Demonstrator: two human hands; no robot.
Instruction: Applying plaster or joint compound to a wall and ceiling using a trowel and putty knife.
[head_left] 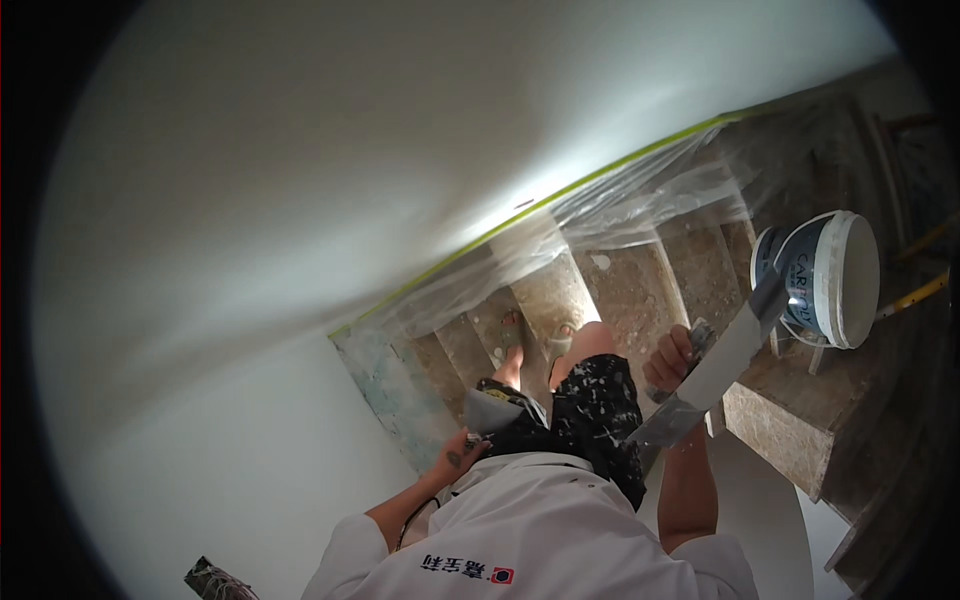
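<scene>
White plastic bucket (pixel 835 278), one, round, on stone stairs (pixel 640 290). Right hand (pixel 672 362) grips one flat metal trowel (pixel 715 370); left hand (pixel 462 455) grips one smaller scraper (pixel 492 412).

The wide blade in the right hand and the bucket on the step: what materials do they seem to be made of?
The wide blade in the right hand looks like thin metal: flat, grey, with a dull sheen, partly coated in white paste. The bucket on the stair step seems plastic: smooth, glossy white wall with a blue printed label and a thin wire handle.
</scene>
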